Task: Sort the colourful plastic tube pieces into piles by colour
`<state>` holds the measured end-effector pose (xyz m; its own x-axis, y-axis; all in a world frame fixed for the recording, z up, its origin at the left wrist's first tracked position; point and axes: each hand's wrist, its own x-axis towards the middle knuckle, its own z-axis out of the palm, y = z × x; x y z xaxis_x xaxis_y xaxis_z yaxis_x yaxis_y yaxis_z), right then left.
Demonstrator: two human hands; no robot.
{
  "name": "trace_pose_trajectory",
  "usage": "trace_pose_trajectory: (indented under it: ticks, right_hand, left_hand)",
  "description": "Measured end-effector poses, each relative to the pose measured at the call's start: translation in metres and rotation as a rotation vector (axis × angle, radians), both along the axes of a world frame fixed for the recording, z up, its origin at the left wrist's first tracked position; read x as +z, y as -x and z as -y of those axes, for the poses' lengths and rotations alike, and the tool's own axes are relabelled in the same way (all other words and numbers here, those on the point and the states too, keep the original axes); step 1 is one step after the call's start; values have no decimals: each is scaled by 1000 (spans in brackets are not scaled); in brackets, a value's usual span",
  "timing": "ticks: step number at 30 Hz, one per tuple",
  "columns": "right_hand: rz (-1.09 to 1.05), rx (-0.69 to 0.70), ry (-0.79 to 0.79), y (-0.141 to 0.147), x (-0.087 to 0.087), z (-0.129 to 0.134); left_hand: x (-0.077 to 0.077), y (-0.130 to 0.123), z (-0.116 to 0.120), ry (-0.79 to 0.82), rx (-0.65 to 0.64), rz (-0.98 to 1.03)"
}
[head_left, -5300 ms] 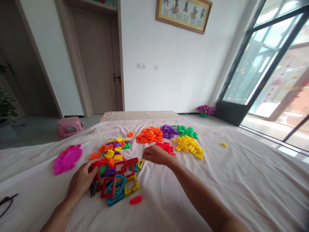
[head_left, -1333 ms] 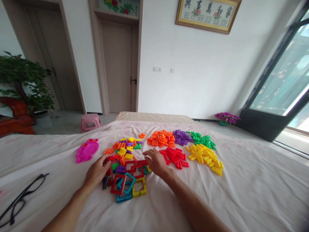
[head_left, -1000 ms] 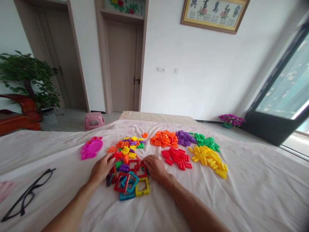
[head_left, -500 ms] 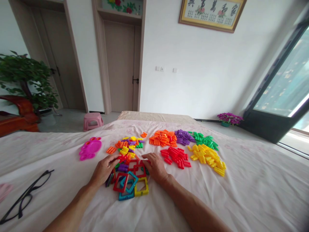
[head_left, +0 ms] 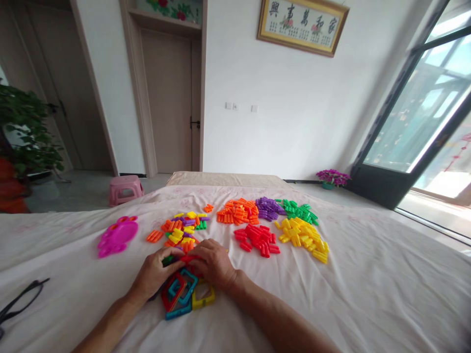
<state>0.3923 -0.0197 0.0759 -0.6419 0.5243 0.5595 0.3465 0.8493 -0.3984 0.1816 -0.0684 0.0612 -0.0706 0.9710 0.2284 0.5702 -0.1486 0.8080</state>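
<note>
My left hand (head_left: 154, 272) is closed, its thumb and fingertips meeting at a red plastic piece (head_left: 187, 259). From the other side my right hand (head_left: 214, 264) curls over the same piece, fingers bent and closed. The piece's exact shape is mostly covered. Just below the hands lie square-frame building tiles: a red tile (head_left: 172, 293), blue tiles (head_left: 179, 313) and a yellow tile (head_left: 203, 300), overlapping each other. Something dark green (head_left: 167, 261) shows by the left fingers. Right beyond the hands sits a mixed pile of orange, yellow, purple and green plastic pieces (head_left: 178, 235).
Sorted piles stand to the right: orange pieces (head_left: 238, 212), purple pieces (head_left: 270, 209), green pieces (head_left: 300, 212), red pieces (head_left: 257, 239) and yellow pieces (head_left: 303, 236). On the left lie a pink paw-shaped tray (head_left: 119, 236) and black glasses (head_left: 22, 299). A cloth (head_left: 349, 294) covers the surface.
Both hands have come together over the red pieces above the tiles, my right hand moving left. The whole view has shifted, so things sit further left.
</note>
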Motion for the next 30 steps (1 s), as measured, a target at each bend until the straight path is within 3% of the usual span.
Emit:
trace_pose_trajectory:
  ticks: [8, 12, 15, 23, 25, 30]
  right_hand:
    - [-58, -103, 59, -6, 7, -7]
    - [-117, -304, 119, -36, 22, -36]
    - [-56, -455, 182, -66, 33, -58]
    - [204, -862, 218, -121, 45, -84]
    - [240, -892, 196, -122, 44, -84]
    - [237, -817, 124, -108, 44, -77]
  left_hand:
    - [-2, 4, 1, -10, 14, 110]
    - [-8, 21, -4, -44, 172, 229]
    - [-15, 38, -10, -45, 280, 212]
    - [-27, 55, -18, 22, 354, 4]
    - [-26, 53, -18, 50, 341, -66]
    - [-22, 49, -16, 98, 345, -177]
